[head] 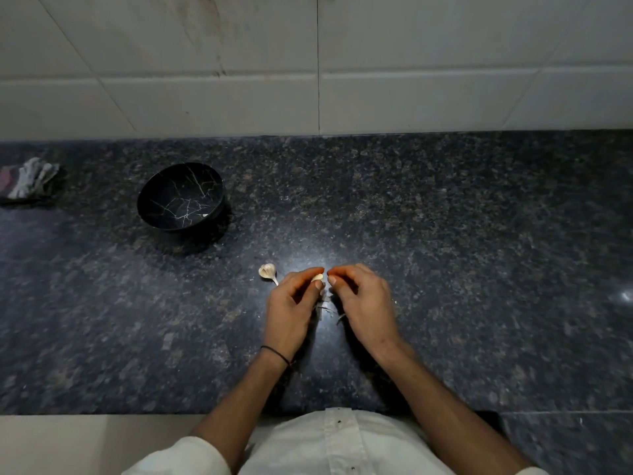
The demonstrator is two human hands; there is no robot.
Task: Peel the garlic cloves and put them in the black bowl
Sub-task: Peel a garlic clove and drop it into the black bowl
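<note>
Holding that clove so low, why?

I'm pinching the garlic clove [317, 278] in my left hand [291, 303] over the table [479, 234] so skins are dropping there. My right hand [363, 299] is curling beside it, its grip unclear. The black bowl [181, 197] is waiting well apart, leftward.

dark speckled stone counter [445, 234] | black bowl [171, 186] upper left | garlic bulb remnant [268, 271] centre | peel scraps [321, 309] just below centre | crumpled cloth [30, 180] far left edge
</note>
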